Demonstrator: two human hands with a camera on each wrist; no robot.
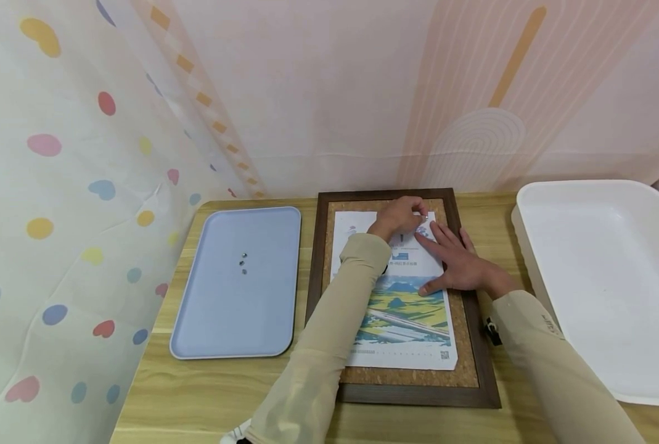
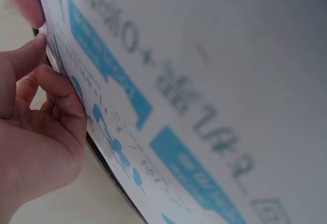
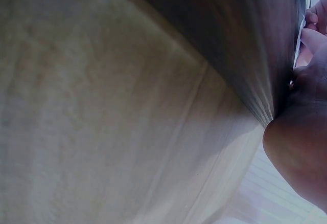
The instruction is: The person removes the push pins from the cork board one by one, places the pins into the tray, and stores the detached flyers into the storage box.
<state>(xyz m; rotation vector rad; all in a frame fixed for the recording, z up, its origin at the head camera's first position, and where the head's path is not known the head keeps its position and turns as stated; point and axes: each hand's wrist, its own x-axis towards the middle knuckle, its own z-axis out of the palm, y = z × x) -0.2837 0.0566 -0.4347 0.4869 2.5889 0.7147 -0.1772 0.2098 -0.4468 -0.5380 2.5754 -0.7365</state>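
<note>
A corkboard [image 1: 465, 345] with a dark wood frame lies on the table, and a printed sheet [image 1: 418, 354] with a landscape picture lies over its cork. My left hand [image 1: 400, 217] pinches a small shiny push pin [image 1: 426, 217] at the sheet's top right corner. In the left wrist view, curled fingers [image 2: 61, 93] are close against the paper's surface. Spread over the right part of the sheet, my right hand [image 1: 457, 262] presses down with its fingers extended, the outer ones reaching across the frame's right side. The right wrist view shows mostly frame edge and table.
On the left stands a light blue tray [image 1: 235, 327] with three small shiny pins [image 1: 243, 263] near its middle. A large white bin [image 1: 601, 320] stands to the right. Behind the wooden table [image 1: 163, 401] hangs a patterned cloth [image 1: 318, 105].
</note>
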